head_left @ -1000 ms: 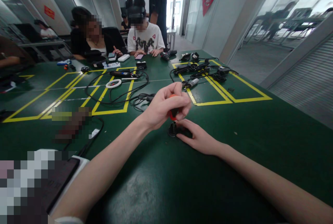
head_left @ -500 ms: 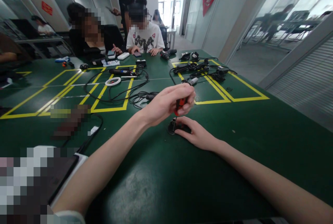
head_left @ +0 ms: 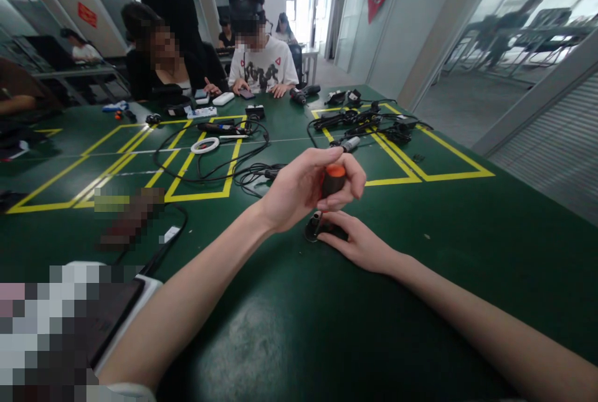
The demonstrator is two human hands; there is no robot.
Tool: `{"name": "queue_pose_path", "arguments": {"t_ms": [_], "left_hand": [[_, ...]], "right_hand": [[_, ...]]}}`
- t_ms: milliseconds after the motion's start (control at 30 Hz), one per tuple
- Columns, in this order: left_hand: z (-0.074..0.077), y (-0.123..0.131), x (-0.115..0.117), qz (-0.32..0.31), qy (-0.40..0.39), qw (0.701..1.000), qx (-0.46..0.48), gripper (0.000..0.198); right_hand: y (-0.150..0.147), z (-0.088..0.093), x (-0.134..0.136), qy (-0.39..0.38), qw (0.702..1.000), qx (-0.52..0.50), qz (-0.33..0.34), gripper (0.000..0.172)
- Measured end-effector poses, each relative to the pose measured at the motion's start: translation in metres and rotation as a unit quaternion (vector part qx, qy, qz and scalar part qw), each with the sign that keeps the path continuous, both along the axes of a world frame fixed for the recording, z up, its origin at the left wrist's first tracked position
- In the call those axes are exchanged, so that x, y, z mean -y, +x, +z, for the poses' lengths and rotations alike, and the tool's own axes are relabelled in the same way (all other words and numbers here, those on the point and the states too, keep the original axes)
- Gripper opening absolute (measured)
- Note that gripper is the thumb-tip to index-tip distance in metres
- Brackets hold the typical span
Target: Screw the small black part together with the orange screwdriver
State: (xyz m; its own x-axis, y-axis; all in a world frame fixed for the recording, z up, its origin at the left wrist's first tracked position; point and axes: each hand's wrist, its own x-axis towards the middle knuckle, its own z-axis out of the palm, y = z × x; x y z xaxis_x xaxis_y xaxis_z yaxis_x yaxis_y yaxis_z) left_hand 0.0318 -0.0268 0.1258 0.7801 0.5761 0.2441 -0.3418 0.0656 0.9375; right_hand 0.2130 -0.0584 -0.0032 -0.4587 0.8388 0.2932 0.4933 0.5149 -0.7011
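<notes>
Fingers of my left hand point(head_left: 299, 190) curl round the black and orange handle of a screwdriver point(head_left: 334, 182), held upright with its shaft pointing down. The thumb stretches forward above the handle's orange end. Directly below is a small dark round part point(head_left: 312, 229) with a short tube-like piece standing up from it, flat on the green table. My right hand point(head_left: 357, 241) pinches that part from the right side, thumb and fingers closed on its edge. The screwdriver's tip meets the part, but the exact contact point is too small to make out.
Black cables point(head_left: 255, 174) lie coiled beyond my left hand, near a white ring point(head_left: 204, 145). More dark cables point(head_left: 350, 118) sit at the back right, beside a power drill point(head_left: 303, 94). A tablet-like device point(head_left: 116, 321) is at lower left. Two people sit across the table.
My left hand has turned on the screwdriver, its fingers looser and more of the handle's orange end showing. My right hand still holds the round part. The whole view has shifted slightly.
</notes>
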Motion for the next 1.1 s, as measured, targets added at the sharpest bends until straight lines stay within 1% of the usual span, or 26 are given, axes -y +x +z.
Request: {"name": "queue_pose_path", "arguments": {"t_ms": [100,200,300,367,433,567,700,767,867,967,1033,1100], "left_hand": [[0.000,0.000,-0.001,-0.002,-0.017,1.000,0.006,0.032],[-0.003,0.000,-0.003,0.003,-0.016,1.000,0.021,0.027],[-0.006,0.001,-0.003,0.033,-0.006,0.998,0.048,0.028],[-0.008,0.003,-0.002,0.040,0.000,0.997,0.060,0.031],[-0.007,0.003,-0.001,0.035,0.002,0.998,0.055,0.031],[0.000,-0.001,0.001,0.038,0.011,0.999,0.011,0.021],[0.004,-0.006,-0.002,0.023,0.004,1.000,0.010,0.034],[0.004,-0.007,-0.003,0.019,-0.003,1.000,0.001,0.031],[0.000,-0.005,-0.004,0.041,-0.004,0.999,-0.004,0.026],[-0.004,-0.001,-0.002,0.078,-0.022,0.997,0.013,0.034],[-0.004,0.000,-0.001,0.090,-0.024,0.996,0.014,0.041],[-0.003,-0.001,-0.001,0.090,-0.013,0.996,0.009,0.039]], "right_hand": [[0.000,0.001,0.000,-0.008,1.000,0.001,0.006,0.024],[0.000,0.001,0.000,-0.013,1.000,0.005,0.010,0.024],[0.000,0.000,0.001,-0.002,1.000,0.009,0.005,0.021],[0.000,0.000,0.001,0.007,1.000,0.011,0.003,0.019],[-0.001,-0.001,0.001,0.012,1.000,0.009,0.001,0.021],[-0.001,-0.001,0.000,0.015,1.000,0.008,-0.002,0.026],[-0.001,0.001,0.000,0.022,1.000,0.016,0.001,0.028],[-0.001,0.002,0.000,0.024,1.000,0.014,0.004,0.028],[-0.002,0.004,0.001,0.021,1.000,0.008,0.014,0.025],[-0.002,0.004,0.001,0.025,0.999,0.009,0.017,0.027],[-0.001,0.002,0.002,0.030,0.999,0.012,0.020,0.030],[-0.001,0.000,0.002,0.031,0.999,0.016,0.024,0.032]]}}
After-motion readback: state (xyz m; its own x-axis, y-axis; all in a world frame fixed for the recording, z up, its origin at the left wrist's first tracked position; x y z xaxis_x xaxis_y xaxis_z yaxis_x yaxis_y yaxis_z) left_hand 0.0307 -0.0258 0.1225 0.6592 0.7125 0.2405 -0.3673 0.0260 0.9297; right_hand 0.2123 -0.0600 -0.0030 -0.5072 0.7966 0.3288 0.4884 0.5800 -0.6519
